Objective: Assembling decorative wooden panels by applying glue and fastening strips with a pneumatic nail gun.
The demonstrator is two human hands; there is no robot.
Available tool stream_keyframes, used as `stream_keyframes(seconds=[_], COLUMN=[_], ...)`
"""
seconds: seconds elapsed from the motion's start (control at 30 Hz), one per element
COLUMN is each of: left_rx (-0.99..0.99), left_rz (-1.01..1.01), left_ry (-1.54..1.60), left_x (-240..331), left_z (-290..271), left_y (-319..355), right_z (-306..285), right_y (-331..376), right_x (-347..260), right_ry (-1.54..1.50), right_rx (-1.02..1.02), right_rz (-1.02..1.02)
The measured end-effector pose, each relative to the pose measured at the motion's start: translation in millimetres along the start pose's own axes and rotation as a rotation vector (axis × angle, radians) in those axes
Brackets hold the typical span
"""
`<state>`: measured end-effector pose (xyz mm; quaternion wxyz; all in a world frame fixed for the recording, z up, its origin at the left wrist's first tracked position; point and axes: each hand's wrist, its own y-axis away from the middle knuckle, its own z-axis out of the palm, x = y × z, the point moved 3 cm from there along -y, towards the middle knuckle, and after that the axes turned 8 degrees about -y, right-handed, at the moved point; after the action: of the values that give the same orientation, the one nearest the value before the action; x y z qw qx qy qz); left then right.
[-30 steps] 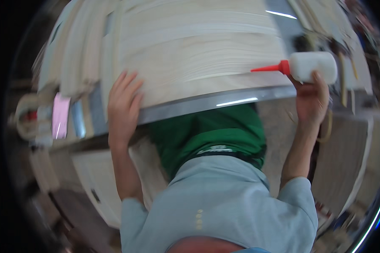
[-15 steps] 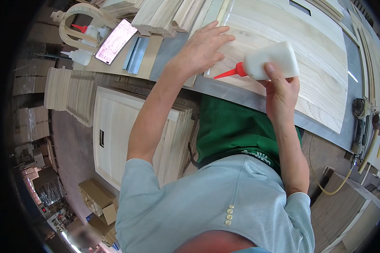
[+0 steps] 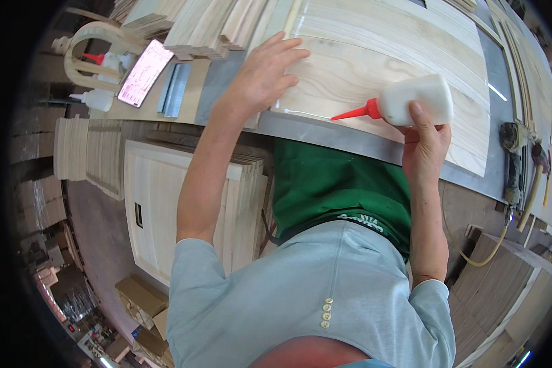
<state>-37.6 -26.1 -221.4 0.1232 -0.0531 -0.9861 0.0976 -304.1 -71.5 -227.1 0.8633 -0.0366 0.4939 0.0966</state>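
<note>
A pale wooden panel [image 3: 349,67] lies on the grey metal worktop [image 3: 349,142]. My right hand [image 3: 428,138] grips a white squeeze bottle [image 3: 416,101] with a long red nozzle, tilted so that its tip points left, at the panel's near edge. From the tip, a thin line of white glue [image 3: 303,112] runs left along that edge. Another glossy white line goes up the panel's left side. My left hand [image 3: 265,73] rests at the panel's left end, fingers spread and holding nothing.
Wooden strips [image 3: 199,27] are stacked at the far left, by a phone [image 3: 146,72] on a wooden holder and spare glue bottles [image 3: 95,99]. Framed panels [image 3: 165,208] stand left below the worktop. An air tool [image 3: 513,162] with a hose hangs at the right.
The bottle in my right hand has moved right along the near edge, and a white glue line now trails behind its tip. My left hand stays at the panel's left side.
</note>
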Motion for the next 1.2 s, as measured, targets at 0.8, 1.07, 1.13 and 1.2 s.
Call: stream_keyframes(seconds=[0.8,1.07,1.13,1.2], left_rx=[-0.086,-0.071,-0.03,0.009], left_rz=[-0.154,-0.175,-0.166,-0.153], left_ry=[0.067,0.041,0.011,0.014], left_x=[26,34,31,31], left_z=[-12,-16,-18,-18], left_y=[-7,-7,-7,-5], right_z=[-218,-239,-236,-225], right_y=[29,32,19,7], right_x=[-139,-162,-167,-170], right_ry=[0.142,0.053,-0.067,-0.232], right_rx=[0.363,0.409,0.41,0.393], right_rz=[-0.398,-0.451,-0.428,-0.378])
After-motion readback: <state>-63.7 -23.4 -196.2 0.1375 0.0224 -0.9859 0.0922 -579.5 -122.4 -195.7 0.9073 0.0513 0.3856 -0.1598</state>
